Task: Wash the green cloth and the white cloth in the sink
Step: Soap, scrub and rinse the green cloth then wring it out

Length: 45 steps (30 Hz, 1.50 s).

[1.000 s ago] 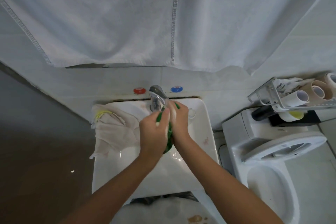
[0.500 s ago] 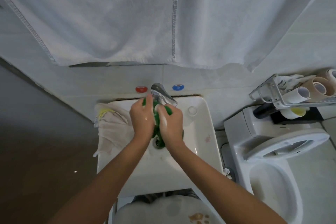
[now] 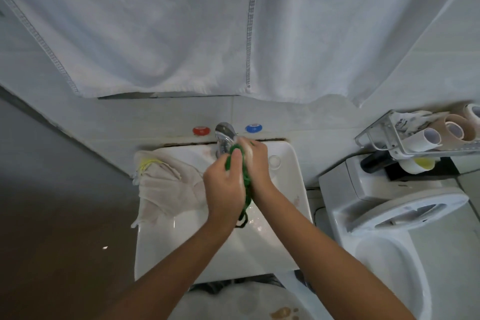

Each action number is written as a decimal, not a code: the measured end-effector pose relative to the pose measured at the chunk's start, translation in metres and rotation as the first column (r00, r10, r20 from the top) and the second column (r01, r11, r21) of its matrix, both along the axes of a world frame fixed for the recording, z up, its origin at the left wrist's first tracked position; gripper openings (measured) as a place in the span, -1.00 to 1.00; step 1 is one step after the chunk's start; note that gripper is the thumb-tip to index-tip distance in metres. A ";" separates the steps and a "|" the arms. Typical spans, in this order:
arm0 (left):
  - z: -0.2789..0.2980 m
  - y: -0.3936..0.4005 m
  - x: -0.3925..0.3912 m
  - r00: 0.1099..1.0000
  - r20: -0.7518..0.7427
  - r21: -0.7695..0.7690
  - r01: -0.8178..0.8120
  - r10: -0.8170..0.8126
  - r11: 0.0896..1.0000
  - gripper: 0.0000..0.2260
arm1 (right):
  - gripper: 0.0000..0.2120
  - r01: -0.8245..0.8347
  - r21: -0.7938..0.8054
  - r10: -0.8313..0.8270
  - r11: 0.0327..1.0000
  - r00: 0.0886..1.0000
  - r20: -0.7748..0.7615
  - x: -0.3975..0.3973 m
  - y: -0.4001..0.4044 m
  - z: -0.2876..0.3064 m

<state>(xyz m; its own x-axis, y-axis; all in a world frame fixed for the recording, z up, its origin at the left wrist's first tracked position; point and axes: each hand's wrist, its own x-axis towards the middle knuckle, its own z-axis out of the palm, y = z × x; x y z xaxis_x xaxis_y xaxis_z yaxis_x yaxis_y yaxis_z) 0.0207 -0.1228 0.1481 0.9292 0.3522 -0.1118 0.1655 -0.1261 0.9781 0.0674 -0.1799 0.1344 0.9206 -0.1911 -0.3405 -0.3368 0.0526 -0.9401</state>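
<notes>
1. Head view, nearest first: my two forearms reach up from the bottom edge toward the sink (image 3: 166, 249), a white basin fixed against the tiled wall.

2. Over the basin my left hand (image 3: 225, 186) and right hand (image 3: 255, 163) are pressed together, both closed around the green cloth (image 3: 246, 182). The cloth is bunched between the palms, and a dark wet tail of it hangs below my wrists above the basin floor.

3. The hands sit just under the chrome tap (image 3: 224, 135). I cannot tell whether water is running; the basin floor beside the hanging tail glistens, so it looks wet.

4. The white cloth (image 3: 166, 184) lies crumpled over the left rim of the sink, partly draped over the edge, with a yellow stitched patch near its far corner. Neither hand touches it.

5. Behind the tap are a red knob (image 3: 200, 130) and a blue knob (image 3: 253, 128) on the wall. To the right stand a toilet (image 3: 384, 215) and a wire rack (image 3: 415, 138) holding rolls. A big pale towel (image 3: 181, 21) hangs across the top.

6. My reading of progress: the green cloth is mid-scrub, with rinsing and wringing probably to come. The white cloth looks unwashed from here, so I judge roughly half the job or more remains.
</notes>
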 end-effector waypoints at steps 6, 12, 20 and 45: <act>-0.004 0.027 0.040 0.996 -0.051 0.011 -0.075 0.076 0.997 -0.64 | -0.77 -0.090 0.038 0.088 0.995 0.996 0.031 -0.025 0.015 0.006; 0.000 0.015 0.027 0.998 -0.063 0.060 0.031 -0.027 0.998 -0.68 | -0.65 0.068 0.036 -0.068 0.997 0.998 0.004 -0.014 0.012 -0.001; 0.003 0.005 0.008 0.996 0.001 0.066 0.088 -0.088 0.994 -0.72 | -0.58 0.061 0.111 -0.056 0.992 0.998 -0.043 0.002 0.004 0.003; -0.005 0.032 0.024 0.996 -0.028 0.019 -0.090 0.090 0.996 -0.64 | -0.71 -0.183 -0.100 0.188 0.978 0.981 0.045 -0.031 0.012 0.000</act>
<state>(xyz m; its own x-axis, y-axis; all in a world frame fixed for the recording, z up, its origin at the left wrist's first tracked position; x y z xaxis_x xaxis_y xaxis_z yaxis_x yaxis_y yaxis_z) 0.0447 -0.0903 0.1431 0.8901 0.4367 -0.1307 0.2046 -0.1267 0.9706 0.0367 -0.1675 0.1341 0.9595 -0.0443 -0.2782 -0.2813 -0.0959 -0.9548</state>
